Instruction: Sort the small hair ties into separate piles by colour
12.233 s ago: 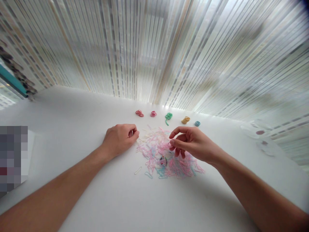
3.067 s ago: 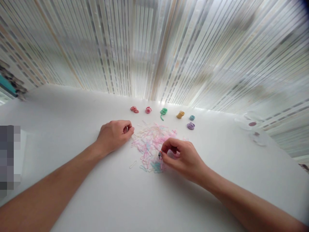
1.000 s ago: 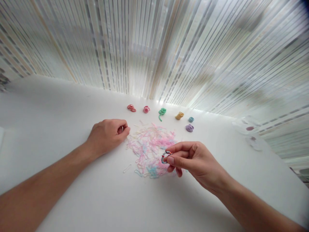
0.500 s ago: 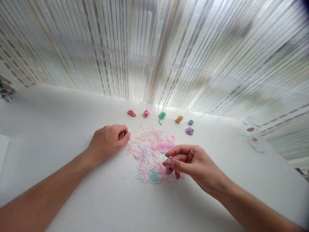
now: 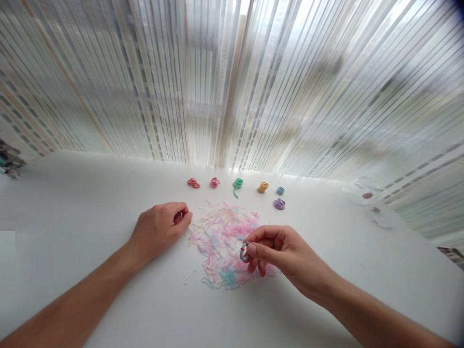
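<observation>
Pink, white and light blue bands lie in a loose pile (image 5: 221,241) on the white table (image 5: 174,314). My right hand (image 5: 279,251) is over the pile's right side, thumb and fingers pinching a small grey ring with a red mark (image 5: 244,251). My left hand (image 5: 161,227) rests on the table at the pile's left edge, its fingers curled closed; whatever they hold, if anything, is hidden. Beyond the pile sit small coils: red (image 5: 193,183), pink (image 5: 214,182), green with a trailing end (image 5: 238,183), yellow (image 5: 263,187), blue (image 5: 280,191) and purple (image 5: 279,204).
A striped string curtain (image 5: 217,87) hangs along the table's far edge. Clear plastic items (image 5: 379,217) lie at the far right. A white object (image 5: 7,256) shows at the left edge, with a dark patterned item (image 5: 10,159) farther back.
The grey item in my right hand has turned and now shows as an open ring. The camera view has tilted upward, so the table things appear lower. My left hand stays closed.
</observation>
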Action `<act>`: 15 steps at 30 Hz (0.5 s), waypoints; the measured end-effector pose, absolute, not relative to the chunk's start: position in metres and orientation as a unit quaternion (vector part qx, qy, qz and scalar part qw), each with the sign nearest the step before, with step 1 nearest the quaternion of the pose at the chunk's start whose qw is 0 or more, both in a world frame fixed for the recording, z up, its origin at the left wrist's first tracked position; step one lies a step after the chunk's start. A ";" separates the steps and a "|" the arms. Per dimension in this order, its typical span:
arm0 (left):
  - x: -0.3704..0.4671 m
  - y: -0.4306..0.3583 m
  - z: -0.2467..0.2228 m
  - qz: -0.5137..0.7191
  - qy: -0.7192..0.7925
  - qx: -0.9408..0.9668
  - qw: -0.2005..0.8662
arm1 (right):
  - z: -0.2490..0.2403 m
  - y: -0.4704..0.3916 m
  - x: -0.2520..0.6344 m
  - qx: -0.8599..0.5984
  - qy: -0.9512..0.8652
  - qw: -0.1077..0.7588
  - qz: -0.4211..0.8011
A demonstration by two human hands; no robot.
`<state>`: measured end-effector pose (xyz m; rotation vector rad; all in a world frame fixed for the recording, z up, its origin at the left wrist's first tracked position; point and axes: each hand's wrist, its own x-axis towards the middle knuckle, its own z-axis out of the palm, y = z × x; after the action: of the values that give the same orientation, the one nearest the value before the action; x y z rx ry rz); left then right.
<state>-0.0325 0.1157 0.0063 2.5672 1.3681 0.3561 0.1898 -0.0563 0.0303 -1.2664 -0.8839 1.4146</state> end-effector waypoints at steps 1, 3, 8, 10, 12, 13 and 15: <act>-0.033 0.116 0.006 0.121 0.464 0.871 0.106 | 0.030 -0.056 0.190 -0.525 -0.368 0.499 0.583; -0.033 0.115 0.007 0.120 0.463 0.871 0.110 | 0.031 -0.056 0.190 -0.528 -0.371 0.494 0.582; -0.032 0.114 0.009 0.121 0.463 0.871 0.112 | 0.034 -0.055 0.190 -0.542 -0.375 0.485 0.574; -0.032 0.114 0.008 0.122 0.462 0.871 0.111 | 0.034 -0.055 0.189 -0.552 -0.377 0.482 0.566; -0.032 0.114 0.008 0.122 0.463 0.871 0.109 | 0.034 -0.055 0.189 -0.559 -0.373 0.482 0.562; -0.032 0.114 0.008 0.122 0.464 0.871 0.108 | 0.034 -0.055 0.189 -0.559 -0.370 0.483 0.563; -0.032 0.114 0.008 0.122 0.464 0.871 0.107 | 0.033 -0.054 0.190 -0.557 -0.359 0.489 0.567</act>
<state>-0.0321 0.1140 0.0078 2.5642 1.3664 0.3578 0.1896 -0.0545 0.0334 -1.3536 -0.8725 1.3772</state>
